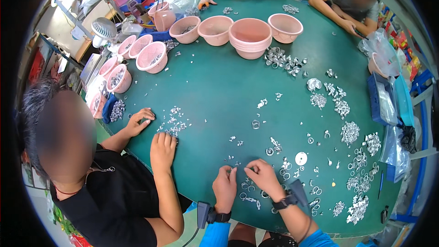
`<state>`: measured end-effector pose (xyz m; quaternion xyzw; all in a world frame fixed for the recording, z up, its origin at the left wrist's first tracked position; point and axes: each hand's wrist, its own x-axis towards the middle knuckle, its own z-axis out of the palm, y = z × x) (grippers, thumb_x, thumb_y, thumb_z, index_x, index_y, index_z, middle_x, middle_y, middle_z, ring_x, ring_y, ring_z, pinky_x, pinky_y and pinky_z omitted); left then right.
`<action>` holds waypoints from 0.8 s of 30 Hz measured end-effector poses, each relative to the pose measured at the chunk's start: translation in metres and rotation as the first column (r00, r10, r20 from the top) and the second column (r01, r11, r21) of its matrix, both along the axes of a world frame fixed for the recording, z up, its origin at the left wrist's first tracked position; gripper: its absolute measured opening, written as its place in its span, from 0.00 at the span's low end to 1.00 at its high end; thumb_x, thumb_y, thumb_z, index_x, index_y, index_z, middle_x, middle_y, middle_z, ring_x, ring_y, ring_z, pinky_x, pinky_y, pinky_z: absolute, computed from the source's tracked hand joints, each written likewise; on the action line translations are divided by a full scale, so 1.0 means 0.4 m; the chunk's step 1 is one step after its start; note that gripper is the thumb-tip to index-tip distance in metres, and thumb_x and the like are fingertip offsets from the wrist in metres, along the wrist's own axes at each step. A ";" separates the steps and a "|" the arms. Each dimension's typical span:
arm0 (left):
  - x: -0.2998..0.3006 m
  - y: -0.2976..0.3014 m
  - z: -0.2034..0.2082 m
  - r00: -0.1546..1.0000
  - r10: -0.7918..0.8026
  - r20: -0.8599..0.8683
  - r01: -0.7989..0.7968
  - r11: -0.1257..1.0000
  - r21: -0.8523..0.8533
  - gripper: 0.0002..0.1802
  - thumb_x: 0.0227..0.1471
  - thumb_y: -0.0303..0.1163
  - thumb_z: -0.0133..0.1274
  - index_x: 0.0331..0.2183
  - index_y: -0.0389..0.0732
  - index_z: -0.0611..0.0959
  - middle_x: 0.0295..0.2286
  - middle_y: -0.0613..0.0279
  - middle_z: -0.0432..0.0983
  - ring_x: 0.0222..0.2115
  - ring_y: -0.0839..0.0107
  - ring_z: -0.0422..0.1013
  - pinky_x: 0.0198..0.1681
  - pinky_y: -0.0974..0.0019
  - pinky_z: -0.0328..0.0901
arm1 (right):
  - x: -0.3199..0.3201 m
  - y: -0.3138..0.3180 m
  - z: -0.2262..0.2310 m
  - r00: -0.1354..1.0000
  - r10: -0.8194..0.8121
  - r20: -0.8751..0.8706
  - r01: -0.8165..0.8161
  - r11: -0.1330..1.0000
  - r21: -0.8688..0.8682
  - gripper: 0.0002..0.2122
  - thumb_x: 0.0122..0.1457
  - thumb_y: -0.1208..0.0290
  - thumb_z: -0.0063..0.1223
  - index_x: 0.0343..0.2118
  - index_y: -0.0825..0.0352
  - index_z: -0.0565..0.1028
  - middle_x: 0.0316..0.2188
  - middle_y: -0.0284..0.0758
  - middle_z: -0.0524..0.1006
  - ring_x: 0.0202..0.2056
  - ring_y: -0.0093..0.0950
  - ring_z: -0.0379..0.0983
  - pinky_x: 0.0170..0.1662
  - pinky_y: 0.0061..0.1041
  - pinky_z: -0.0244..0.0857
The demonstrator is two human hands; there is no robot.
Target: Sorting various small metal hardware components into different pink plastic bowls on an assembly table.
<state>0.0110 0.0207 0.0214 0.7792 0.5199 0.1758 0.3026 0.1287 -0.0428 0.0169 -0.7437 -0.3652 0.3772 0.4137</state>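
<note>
My left hand (225, 186) and my right hand (261, 175) meet near the front edge of a green table (215, 91), fingertips pinched together over tiny silver metal parts (238, 169). What sits between the fingers is too small to make out. Small metal rings (249, 186) lie just under my hands, and more rings and clips (359, 174) spread to the right. A round white disc (301, 158) rests to the right of my right hand. Both wrists wear black straps.
A person in black sits at the left, both hands (151, 132) by a small pile of parts (173, 126). Pink plastic bowls (249, 36) line the far and left side. Two more people sit at the far edge. Blue trays (384, 100) stand at the right.
</note>
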 end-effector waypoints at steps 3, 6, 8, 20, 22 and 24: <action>0.012 -0.019 0.066 0.923 0.099 0.372 0.026 0.948 -0.316 0.09 0.43 0.29 0.51 0.28 0.34 0.72 0.11 0.70 0.61 0.13 0.85 0.55 0.14 0.78 0.51 | 0.004 -0.024 0.025 0.669 -0.184 -0.720 0.245 0.969 -0.020 0.05 0.51 0.73 0.43 0.26 0.68 0.69 0.25 0.32 0.68 0.28 0.21 0.64 0.28 0.19 0.59; 0.023 -0.022 0.088 0.907 0.029 0.420 0.096 0.956 -0.275 0.09 0.43 0.29 0.52 0.28 0.34 0.73 0.11 0.70 0.61 0.13 0.85 0.56 0.14 0.78 0.50 | 0.003 -0.016 0.029 0.160 -0.254 -0.954 0.401 0.900 -0.172 0.07 0.53 0.71 0.41 0.23 0.68 0.67 0.21 0.31 0.66 0.25 0.21 0.61 0.29 0.18 0.56; 0.030 -0.006 0.075 0.922 0.049 0.384 0.063 0.960 -0.273 0.09 0.42 0.29 0.52 0.28 0.34 0.73 0.10 0.70 0.60 0.13 0.85 0.55 0.14 0.77 0.50 | 0.021 -0.022 -0.021 0.024 -0.158 -0.987 0.428 0.894 -0.132 0.10 0.54 0.69 0.40 0.18 0.66 0.64 0.17 0.29 0.62 0.22 0.19 0.58 0.25 0.18 0.54; -0.006 0.056 -0.078 0.999 -0.017 0.030 0.016 1.000 0.018 0.06 0.39 0.30 0.51 0.24 0.39 0.74 0.08 0.62 0.62 0.10 0.66 0.62 0.14 0.65 0.55 | 0.053 0.144 -0.059 0.861 -0.098 0.499 0.068 0.995 0.078 0.08 0.44 0.67 0.51 0.28 0.64 0.70 0.15 0.38 0.71 0.20 0.36 0.69 0.22 0.30 0.61; -0.003 0.058 -0.057 0.998 -0.016 0.055 0.014 0.999 0.035 0.07 0.39 0.31 0.52 0.23 0.39 0.74 0.08 0.61 0.63 0.09 0.67 0.61 0.13 0.66 0.55 | 0.049 0.122 -0.041 0.880 -0.028 0.475 0.026 1.000 0.012 0.10 0.44 0.66 0.51 0.29 0.63 0.71 0.16 0.39 0.71 0.22 0.38 0.69 0.24 0.31 0.62; 0.001 0.055 -0.021 0.999 0.053 0.000 -0.052 0.989 -0.135 0.06 0.41 0.33 0.51 0.23 0.40 0.75 0.12 0.60 0.67 0.13 0.65 0.65 0.16 0.66 0.58 | 0.048 0.085 -0.012 0.941 0.094 0.326 -0.050 0.989 -0.140 0.09 0.45 0.67 0.50 0.30 0.62 0.71 0.18 0.38 0.72 0.21 0.36 0.69 0.23 0.29 0.62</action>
